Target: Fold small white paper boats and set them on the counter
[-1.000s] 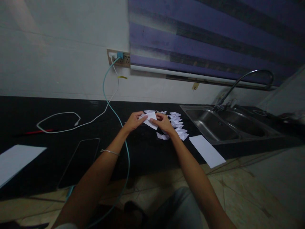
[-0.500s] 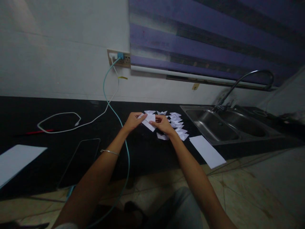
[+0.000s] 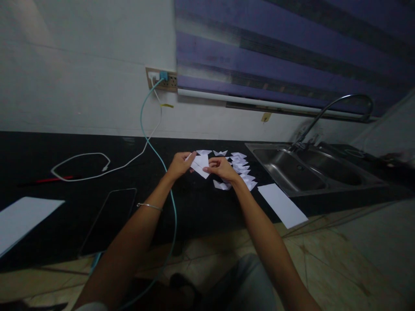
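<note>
Between my two hands, above the dark countertop, is a small folded piece of white paper (image 3: 200,165). My left hand (image 3: 180,165) pinches its left edge, thumb on top. At the right edge, my right hand (image 3: 222,167) grips the paper between thumb and fingers. Several folded paper pieces (image 3: 240,164) with pointed ends lie in rows just beyond and to the right of my right hand, which partly hides some of them. One more folded piece (image 3: 221,185) rests below that hand.
A stack of white paper (image 3: 282,205) lies by the steel sink (image 3: 292,170) on the right. More paper sheets (image 3: 26,218) and a dark flat device (image 3: 108,220) are at the left. A teal cable (image 3: 173,207) runs past my left wrist; a white cable (image 3: 81,176) loops behind.
The folded paper has shifted slightly left and turned a little in my hands. My left thumb now points more upward along its edge.
</note>
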`<action>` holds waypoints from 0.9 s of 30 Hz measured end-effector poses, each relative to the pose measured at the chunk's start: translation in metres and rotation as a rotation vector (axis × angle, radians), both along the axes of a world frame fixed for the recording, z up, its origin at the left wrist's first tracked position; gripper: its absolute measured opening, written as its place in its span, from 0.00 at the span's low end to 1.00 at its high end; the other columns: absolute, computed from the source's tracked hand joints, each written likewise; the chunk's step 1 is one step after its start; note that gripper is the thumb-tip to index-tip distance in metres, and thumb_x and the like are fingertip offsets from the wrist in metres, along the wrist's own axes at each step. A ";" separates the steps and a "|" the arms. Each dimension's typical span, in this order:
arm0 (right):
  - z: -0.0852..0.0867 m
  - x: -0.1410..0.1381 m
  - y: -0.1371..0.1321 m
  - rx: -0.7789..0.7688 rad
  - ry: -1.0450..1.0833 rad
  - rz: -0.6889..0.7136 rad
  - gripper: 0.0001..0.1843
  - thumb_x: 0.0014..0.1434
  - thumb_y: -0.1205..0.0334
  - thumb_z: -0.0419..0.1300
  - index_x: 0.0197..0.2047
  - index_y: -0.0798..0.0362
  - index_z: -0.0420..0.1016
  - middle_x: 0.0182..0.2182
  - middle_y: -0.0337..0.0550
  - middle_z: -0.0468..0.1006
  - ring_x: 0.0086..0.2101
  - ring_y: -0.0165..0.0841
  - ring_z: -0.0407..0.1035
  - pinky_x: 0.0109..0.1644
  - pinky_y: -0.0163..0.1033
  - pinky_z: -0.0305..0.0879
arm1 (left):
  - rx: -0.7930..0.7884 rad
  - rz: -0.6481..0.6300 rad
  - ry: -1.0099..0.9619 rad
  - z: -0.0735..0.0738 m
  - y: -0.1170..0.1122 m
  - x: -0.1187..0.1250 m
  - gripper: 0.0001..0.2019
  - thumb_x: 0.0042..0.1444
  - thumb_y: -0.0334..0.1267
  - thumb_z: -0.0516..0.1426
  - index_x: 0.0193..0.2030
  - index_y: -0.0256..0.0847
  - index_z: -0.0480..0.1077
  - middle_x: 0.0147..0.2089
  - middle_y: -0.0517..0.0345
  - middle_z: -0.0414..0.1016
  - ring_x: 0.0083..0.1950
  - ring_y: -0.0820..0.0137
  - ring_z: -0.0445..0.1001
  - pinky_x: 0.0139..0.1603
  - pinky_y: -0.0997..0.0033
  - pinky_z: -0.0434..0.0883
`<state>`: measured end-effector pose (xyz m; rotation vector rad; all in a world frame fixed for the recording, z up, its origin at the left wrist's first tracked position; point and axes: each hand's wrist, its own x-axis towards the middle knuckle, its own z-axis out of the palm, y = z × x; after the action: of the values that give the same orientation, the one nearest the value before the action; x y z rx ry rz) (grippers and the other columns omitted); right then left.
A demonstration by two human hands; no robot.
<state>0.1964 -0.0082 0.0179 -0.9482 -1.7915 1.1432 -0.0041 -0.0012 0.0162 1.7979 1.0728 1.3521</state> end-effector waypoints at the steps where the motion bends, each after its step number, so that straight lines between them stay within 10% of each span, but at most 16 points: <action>1: 0.001 0.000 -0.001 -0.008 0.002 0.015 0.16 0.44 0.53 0.69 0.29 0.55 0.72 0.23 0.35 0.71 0.24 0.27 0.63 0.28 0.34 0.60 | 0.012 0.005 -0.018 0.001 0.000 0.000 0.24 0.58 0.54 0.52 0.20 0.37 0.69 0.14 0.60 0.68 0.16 0.74 0.66 0.17 0.77 0.59; 20: 0.004 -0.004 -0.004 0.022 0.030 0.030 0.17 0.44 0.51 0.69 0.28 0.54 0.71 0.22 0.35 0.68 0.25 0.29 0.63 0.28 0.35 0.61 | -0.230 -0.352 -0.012 -0.005 -0.004 -0.001 0.18 0.55 0.53 0.57 0.28 0.38 0.70 0.17 0.58 0.71 0.18 0.72 0.69 0.19 0.76 0.65; 27: -0.007 -0.005 0.003 0.050 0.082 0.024 0.25 0.46 0.55 0.67 0.47 0.51 0.67 0.25 0.33 0.69 0.26 0.28 0.64 0.30 0.34 0.62 | -0.137 -0.342 0.065 -0.011 0.004 0.001 0.22 0.59 0.54 0.52 0.28 0.36 0.70 0.16 0.60 0.68 0.17 0.76 0.65 0.18 0.78 0.61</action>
<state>0.1909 -0.0056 0.0108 -0.8409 -1.7622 1.1306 -0.0029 0.0028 0.0054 1.8330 0.8212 0.9991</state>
